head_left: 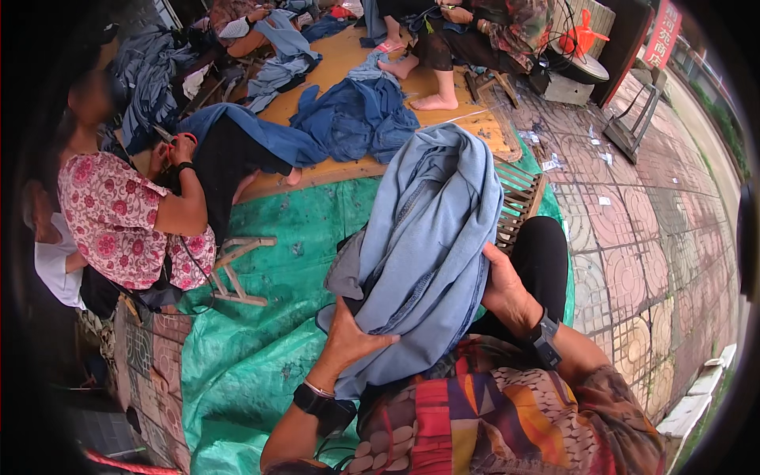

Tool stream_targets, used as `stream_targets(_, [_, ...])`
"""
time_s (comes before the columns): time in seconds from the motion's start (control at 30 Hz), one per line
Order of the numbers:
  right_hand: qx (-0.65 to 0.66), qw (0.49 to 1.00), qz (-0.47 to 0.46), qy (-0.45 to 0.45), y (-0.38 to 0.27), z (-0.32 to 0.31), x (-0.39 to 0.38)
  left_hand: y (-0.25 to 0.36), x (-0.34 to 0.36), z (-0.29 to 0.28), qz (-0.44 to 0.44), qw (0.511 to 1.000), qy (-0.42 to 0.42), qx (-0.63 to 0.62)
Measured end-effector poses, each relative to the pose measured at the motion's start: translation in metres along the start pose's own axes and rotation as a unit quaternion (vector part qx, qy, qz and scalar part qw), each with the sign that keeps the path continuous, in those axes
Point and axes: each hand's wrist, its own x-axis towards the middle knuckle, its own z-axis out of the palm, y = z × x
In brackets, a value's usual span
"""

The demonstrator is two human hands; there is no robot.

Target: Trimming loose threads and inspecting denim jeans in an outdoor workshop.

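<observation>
A bundled light-blue denim garment (431, 229) rests over my lap, its folds and darker seams turned up toward me. My left hand (348, 344) grips its lower left side, thumb laid across the cloth and the other fingers hidden beneath. On the right edge, my right hand (507, 286) holds the same garment, fingers tucked behind the fabric. A grey piece of cloth (345, 265) sticks out at the garment's left side. Each of my wrists wears a dark band.
A green tarp (277, 317) covers the ground, with a yellow board (332, 59) beyond bearing piled jeans (356, 119). At left a co-worker (134, 214) holds red-handled scissors (168, 137) near a wooden stool (237, 273). A slatted wooden seat (518, 194) stands beside my knee.
</observation>
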Motion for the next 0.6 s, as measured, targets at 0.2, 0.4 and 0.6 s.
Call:
stream_targets(0.2, [-0.074, 0.997, -0.03, -0.018, -0.007, -0.019, 0.001, 0.0, 0.008, 0.006, 0.078, 0.991, 0.075, -0.077])
stream_targets(0.4, [-0.113, 0.986, 0.005, -0.122, -0.019, -0.041, -0.001, -0.027, 0.007, 0.01, -0.045, 0.939, 0.153, -0.306])
stream_targets(0.6, [-0.229, 0.965, 0.016, -0.128, -0.048, -0.031, -0.021, -0.109, 0.007, 0.003, -0.175, 0.87, 0.176, -0.426])
